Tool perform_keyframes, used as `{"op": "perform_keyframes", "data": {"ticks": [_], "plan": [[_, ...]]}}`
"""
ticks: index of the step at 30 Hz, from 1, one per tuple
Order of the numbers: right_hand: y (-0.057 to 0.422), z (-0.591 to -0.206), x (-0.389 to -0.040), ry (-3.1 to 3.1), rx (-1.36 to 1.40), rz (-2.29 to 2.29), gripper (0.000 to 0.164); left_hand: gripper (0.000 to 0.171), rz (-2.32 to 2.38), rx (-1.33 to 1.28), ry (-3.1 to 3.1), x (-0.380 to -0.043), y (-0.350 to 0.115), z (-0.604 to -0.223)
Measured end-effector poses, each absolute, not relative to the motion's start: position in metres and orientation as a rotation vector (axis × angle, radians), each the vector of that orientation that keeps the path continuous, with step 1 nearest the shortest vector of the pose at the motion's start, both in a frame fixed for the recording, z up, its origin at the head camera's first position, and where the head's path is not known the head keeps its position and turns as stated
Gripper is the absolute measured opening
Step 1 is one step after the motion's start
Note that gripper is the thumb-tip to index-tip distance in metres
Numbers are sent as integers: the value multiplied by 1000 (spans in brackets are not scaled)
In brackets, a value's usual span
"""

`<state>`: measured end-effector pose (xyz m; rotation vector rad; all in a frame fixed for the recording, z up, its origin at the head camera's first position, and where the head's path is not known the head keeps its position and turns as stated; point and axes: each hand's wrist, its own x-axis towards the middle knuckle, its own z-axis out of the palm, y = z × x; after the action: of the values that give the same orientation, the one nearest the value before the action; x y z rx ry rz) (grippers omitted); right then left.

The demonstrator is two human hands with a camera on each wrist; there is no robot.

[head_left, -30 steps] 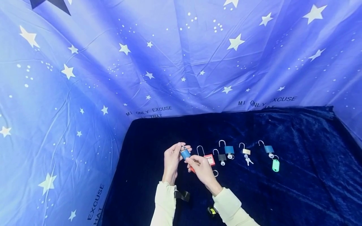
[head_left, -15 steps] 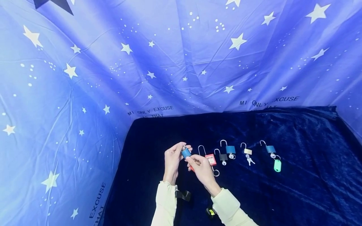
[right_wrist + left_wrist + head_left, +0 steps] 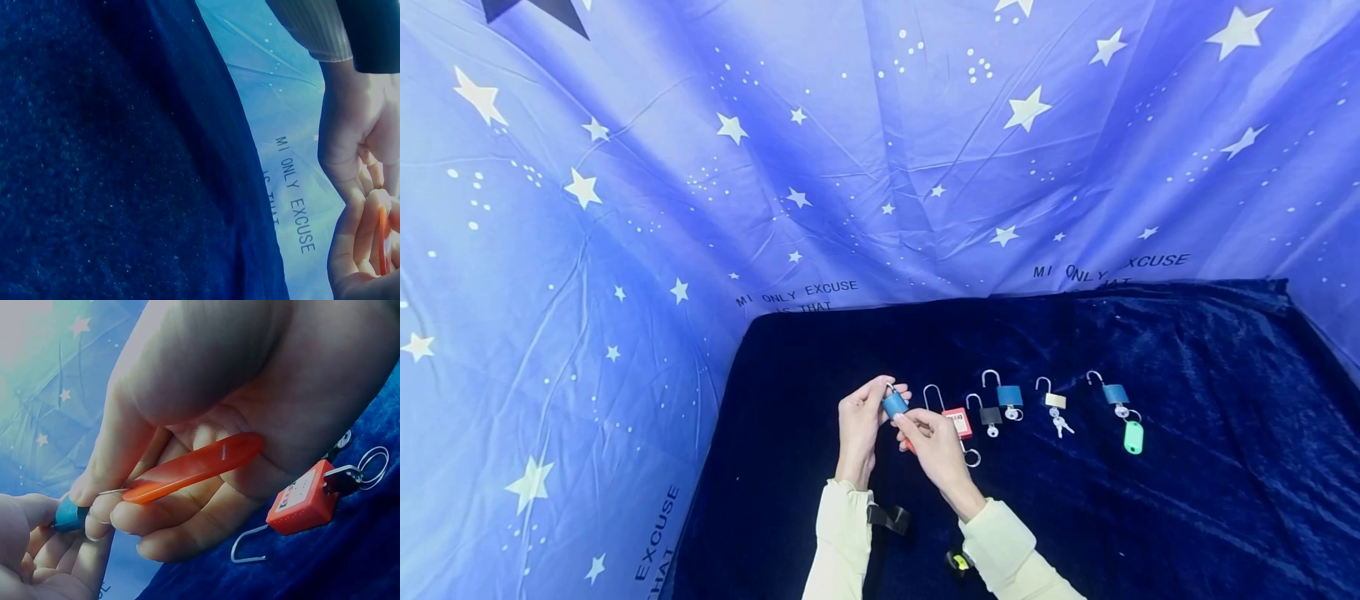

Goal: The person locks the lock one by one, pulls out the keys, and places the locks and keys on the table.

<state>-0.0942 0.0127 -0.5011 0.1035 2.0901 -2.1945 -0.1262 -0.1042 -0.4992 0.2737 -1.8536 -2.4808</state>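
Note:
My left hand (image 3: pixel 856 429) grips a small blue padlock (image 3: pixel 895 406) around its body, shackle pointing up and away. From the right, my right hand (image 3: pixel 936 450) pinches at the padlock's lower end. In the left wrist view, the right thumb and fingertips meet at the blue padlock (image 3: pixel 70 515). A red plastic key tag (image 3: pixel 197 469) lies along the curled fingers of that hand, and a thin metal ring (image 3: pixel 112 491) runs from it to the fingertips. Any key there is hidden by the fingers. The right wrist view shows the red tag (image 3: pixel 384 244) edge-on.
Right of the hands lie a red padlock (image 3: pixel 957 423), a black padlock (image 3: pixel 991 416), a blue padlock (image 3: pixel 1010 396), a brass padlock (image 3: pixel 1056 401) and another blue padlock (image 3: pixel 1116 393) with a green tag (image 3: pixel 1133 437). Dark velvet cloth (image 3: pixel 820 350) lies beneath; a starry curtain (image 3: pixel 880 167) stands behind.
The head view shifts slightly. Both hands keep their grip on the blue padlock at nearly the same spot, and the padlocks on the cloth stay put.

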Motion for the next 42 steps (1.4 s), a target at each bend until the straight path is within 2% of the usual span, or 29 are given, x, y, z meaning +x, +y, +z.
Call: {"op": "perform_keyframes", "data": {"ticks": [9,23,26,32,39,42], "plan": [[13,-475,-85,2147,74,-2210,18,35,-2499,302,-1828,-126,-102,-499],[4,-518,-92,2143,174,-2246,19,24,-2513,387,-1711,-127,-96,-503],[3,-520,-92,2155,157,-2255,21,21,-2487,407,-1700,-127,-96,-504],[-1,-519,-90,2160,176,-2250,19,28,-2478,435,-1670,-126,-96,-508],[-2,-498,-84,2179,204,-2203,17,31,-2475,455,-1654,-126,-94,-511],[-3,-512,-87,2168,205,-2222,18,31,-2469,459,-1646,-127,-94,-512]]}}
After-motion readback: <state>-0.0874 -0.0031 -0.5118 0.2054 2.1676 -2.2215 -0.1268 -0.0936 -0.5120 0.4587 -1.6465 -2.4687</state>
